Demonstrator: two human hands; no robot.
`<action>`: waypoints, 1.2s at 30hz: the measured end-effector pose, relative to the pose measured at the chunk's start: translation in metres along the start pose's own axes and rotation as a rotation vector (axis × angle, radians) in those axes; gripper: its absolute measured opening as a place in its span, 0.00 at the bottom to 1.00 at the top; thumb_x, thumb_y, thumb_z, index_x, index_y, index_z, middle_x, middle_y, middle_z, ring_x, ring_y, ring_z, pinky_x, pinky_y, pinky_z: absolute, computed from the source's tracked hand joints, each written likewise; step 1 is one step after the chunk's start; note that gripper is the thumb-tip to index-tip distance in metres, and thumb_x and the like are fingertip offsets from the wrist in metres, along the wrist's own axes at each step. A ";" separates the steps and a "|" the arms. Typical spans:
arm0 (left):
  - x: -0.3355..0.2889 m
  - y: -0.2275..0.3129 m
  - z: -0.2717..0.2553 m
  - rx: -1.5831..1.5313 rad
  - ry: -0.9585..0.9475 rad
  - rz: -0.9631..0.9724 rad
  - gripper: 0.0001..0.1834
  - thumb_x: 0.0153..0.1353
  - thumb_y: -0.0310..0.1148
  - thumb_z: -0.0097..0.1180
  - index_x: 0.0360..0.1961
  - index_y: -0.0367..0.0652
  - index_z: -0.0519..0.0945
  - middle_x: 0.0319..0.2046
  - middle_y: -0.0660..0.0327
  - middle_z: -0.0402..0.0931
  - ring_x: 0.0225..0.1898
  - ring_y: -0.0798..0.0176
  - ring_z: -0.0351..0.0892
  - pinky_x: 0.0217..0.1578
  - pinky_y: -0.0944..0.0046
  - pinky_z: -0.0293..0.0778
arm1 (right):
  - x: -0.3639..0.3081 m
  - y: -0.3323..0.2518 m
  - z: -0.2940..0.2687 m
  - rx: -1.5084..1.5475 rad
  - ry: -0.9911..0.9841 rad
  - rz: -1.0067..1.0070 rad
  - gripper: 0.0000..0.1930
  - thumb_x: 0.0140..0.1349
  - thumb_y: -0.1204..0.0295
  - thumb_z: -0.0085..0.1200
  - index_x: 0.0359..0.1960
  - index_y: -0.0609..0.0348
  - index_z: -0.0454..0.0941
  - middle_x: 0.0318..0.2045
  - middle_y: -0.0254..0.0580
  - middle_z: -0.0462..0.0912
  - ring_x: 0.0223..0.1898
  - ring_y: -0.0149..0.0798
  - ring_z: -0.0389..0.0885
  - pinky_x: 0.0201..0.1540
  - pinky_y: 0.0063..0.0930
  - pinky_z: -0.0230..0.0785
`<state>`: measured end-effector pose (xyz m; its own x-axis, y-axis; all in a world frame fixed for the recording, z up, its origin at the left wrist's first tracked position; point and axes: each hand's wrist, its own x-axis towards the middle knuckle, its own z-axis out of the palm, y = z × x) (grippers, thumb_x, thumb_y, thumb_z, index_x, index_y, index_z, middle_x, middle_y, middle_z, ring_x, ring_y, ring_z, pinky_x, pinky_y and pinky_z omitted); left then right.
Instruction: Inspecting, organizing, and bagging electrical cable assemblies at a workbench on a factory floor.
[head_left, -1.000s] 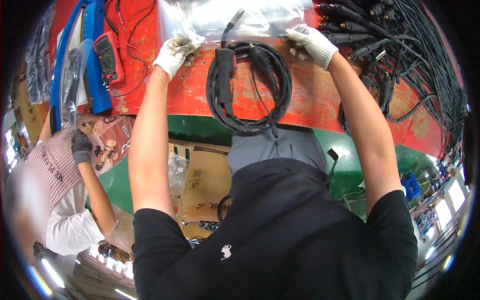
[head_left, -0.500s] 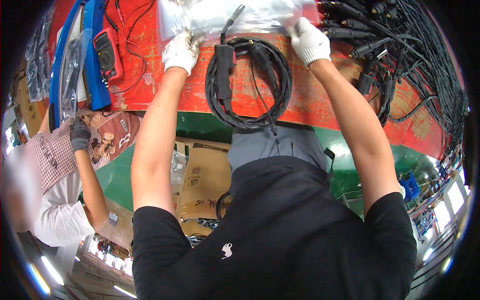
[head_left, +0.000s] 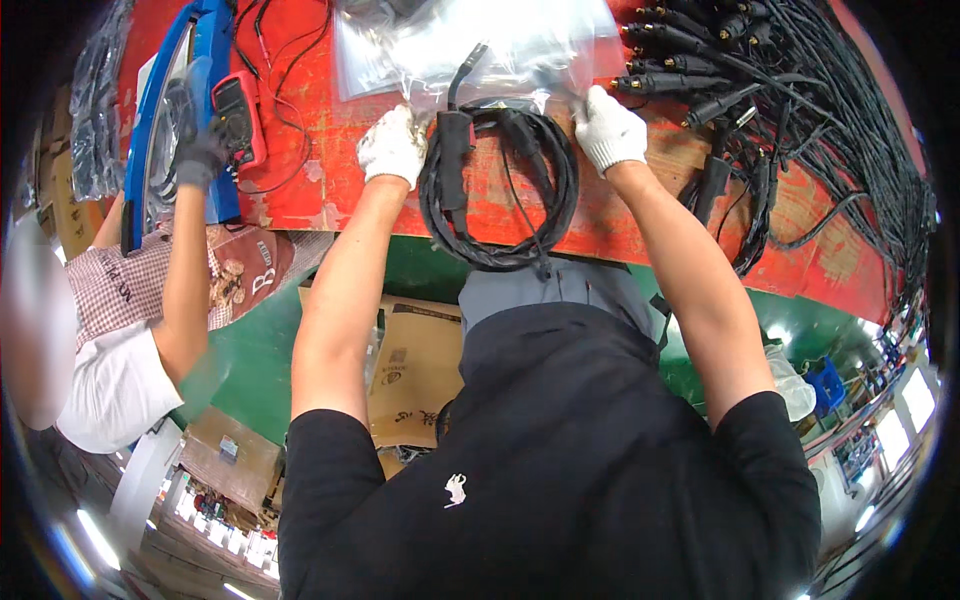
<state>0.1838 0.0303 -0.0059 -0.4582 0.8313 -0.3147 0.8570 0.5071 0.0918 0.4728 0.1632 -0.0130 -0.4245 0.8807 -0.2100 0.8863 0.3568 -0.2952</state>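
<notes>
- Nearest, the wearer's black shirt [head_left: 580,450] fills the lower middle, hiding much of what lies beneath.
- Below the table, left of the wearer's body, is a flattened-looking brown cardboard carton [head_left: 412,360]; any contents are hidden.
- Low on the right, a blue plastic crate [head_left: 827,385] stands beside a pale translucent bag [head_left: 790,385]; what either holds is too small to tell.
- At the near edge of the worn red table [head_left: 600,218], centred before the wearer, lies a black welding-torch cable [head_left: 565,185], wound in a round coil. Its ribbed handle lies along the coil's left side, with a bent metallic neck pointing far.
- Left of the coil is the left hand [head_left: 391,147], and right of it the right hand [head_left: 611,130], both in white knit gloves, fingers curled at the bags' near edge. Whether they pinch the film cannot be told.
- Farther, clear plastic bags [head_left: 480,45] shine with glare, cut off at the top. The torch neck overlaps them; inside or on top is unclear.
- Far left, a co-worker's dark-gloved hand [head_left: 200,160], blurred, is near a red multimeter [head_left: 236,112].
- Far right, black cables [head_left: 840,170] with brass-tipped connectors lie heaped.
</notes>
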 end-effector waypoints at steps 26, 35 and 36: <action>-0.033 0.002 0.016 -0.372 -0.095 -0.282 0.20 0.66 0.49 0.57 0.42 0.42 0.84 0.39 0.46 0.84 0.44 0.40 0.83 0.45 0.50 0.76 | -0.030 0.003 0.009 0.268 -0.195 0.323 0.22 0.66 0.55 0.45 0.44 0.63 0.81 0.47 0.66 0.82 0.52 0.63 0.80 0.57 0.50 0.70; -0.040 -0.006 0.010 -0.374 -0.082 -0.292 0.20 0.65 0.49 0.58 0.40 0.41 0.85 0.38 0.45 0.84 0.43 0.39 0.83 0.44 0.49 0.76 | -0.027 -0.005 0.004 0.152 -0.224 0.245 0.22 0.68 0.55 0.42 0.42 0.60 0.82 0.47 0.59 0.83 0.51 0.59 0.81 0.57 0.49 0.71; -0.045 -0.010 0.009 -0.344 -0.107 -0.278 0.19 0.64 0.49 0.58 0.42 0.44 0.85 0.40 0.45 0.83 0.44 0.39 0.82 0.45 0.47 0.76 | -0.026 -0.006 0.005 0.147 -0.254 0.216 0.22 0.68 0.55 0.42 0.42 0.60 0.83 0.47 0.59 0.84 0.51 0.59 0.81 0.57 0.49 0.71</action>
<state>0.1974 -0.0142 -0.0012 -0.6170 0.6339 -0.4663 0.5684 0.7688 0.2930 0.4773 0.1363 -0.0100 -0.2788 0.8187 -0.5021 0.9325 0.1057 -0.3454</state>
